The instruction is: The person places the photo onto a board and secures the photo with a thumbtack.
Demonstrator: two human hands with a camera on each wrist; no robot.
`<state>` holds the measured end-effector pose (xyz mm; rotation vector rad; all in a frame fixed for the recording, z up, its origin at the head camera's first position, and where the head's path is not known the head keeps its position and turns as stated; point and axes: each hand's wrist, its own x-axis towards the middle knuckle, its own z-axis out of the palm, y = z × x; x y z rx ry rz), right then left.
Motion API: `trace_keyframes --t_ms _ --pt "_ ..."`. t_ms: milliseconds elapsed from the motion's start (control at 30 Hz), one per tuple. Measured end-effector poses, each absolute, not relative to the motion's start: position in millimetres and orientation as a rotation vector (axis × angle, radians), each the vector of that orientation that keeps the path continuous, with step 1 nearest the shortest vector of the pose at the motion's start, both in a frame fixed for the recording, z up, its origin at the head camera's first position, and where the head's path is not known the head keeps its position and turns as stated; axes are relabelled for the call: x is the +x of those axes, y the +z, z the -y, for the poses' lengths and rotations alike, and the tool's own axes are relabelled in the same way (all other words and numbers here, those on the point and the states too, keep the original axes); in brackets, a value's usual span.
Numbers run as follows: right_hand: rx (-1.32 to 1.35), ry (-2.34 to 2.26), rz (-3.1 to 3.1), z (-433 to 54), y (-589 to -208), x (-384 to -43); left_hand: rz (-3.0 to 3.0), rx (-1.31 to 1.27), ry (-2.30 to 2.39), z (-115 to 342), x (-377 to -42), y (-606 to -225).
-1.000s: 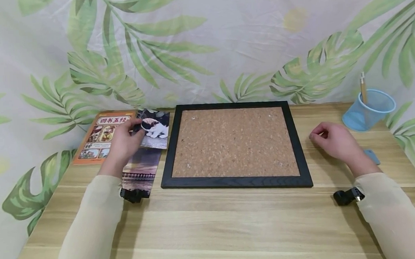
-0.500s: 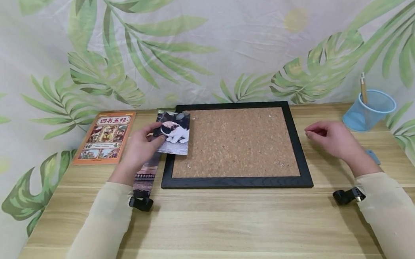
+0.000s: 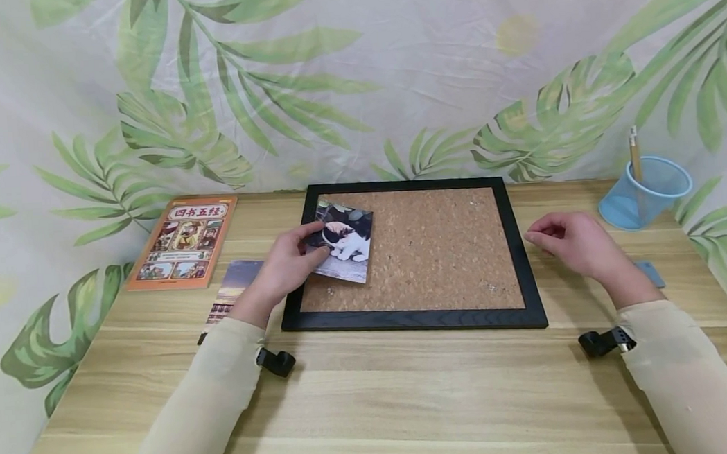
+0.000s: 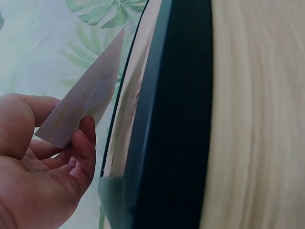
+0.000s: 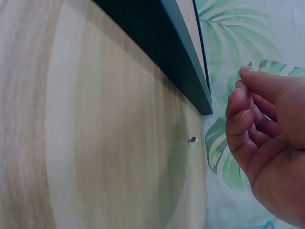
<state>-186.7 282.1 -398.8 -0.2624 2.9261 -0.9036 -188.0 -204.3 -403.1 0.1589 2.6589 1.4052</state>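
Note:
My left hand (image 3: 295, 260) pinches a cat photo (image 3: 349, 245) by its left edge over the left part of the cork board (image 3: 440, 250). The board has a black frame. In the left wrist view the white back of the photo (image 4: 90, 105) shows, tilted up between thumb and fingers. My right hand (image 3: 580, 243) hovers just right of the frame, its fingers loosely curled and thumb tip near the forefinger. In the right wrist view nothing shows between these right fingertips (image 5: 243, 78).
An orange comic-style book (image 3: 183, 243) lies at the far left, with a sunset photo (image 3: 233, 290) partly behind the left arm. A blue mesh pen cup (image 3: 645, 192) holding a pencil stands at back right. A small blue flat object (image 3: 650, 273) lies beside the right wrist.
My left hand has lifted the cat photo off the sunset photo and carried it right, over the cork board. My right hand has drifted slightly left toward the frame.

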Motion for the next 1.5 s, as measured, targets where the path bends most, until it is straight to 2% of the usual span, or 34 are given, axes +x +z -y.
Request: trace_keyframes --t_ms 333,533,967,1200,1500 --pt "-0.201 -1.265 -2.676 -267.8 -393.3 -186.2 -2.586 0.167 1.377 187.7 -190.9 -406.0" --pt "-0.238 -1.398 -2.602 -255.7 -394.8 -191.0 -2.607 0.240 1.207 182.0 -192.1 -405.6" --pt "-0.278 -1.368 -2.502 -211.3 -395.5 -209.6 -2.620 0.369 0.994 173.9 -198.8 -405.7" --pt "-0.403 -1.342 -2.431 -182.3 -392.9 -217.9 -2.622 0.417 0.945 170.0 -199.9 -404.9" --pt "-0.372 -1.423 -2.337 -149.1 -395.9 -232.8 -2.605 0.415 0.934 170.7 -201.8 -405.7"
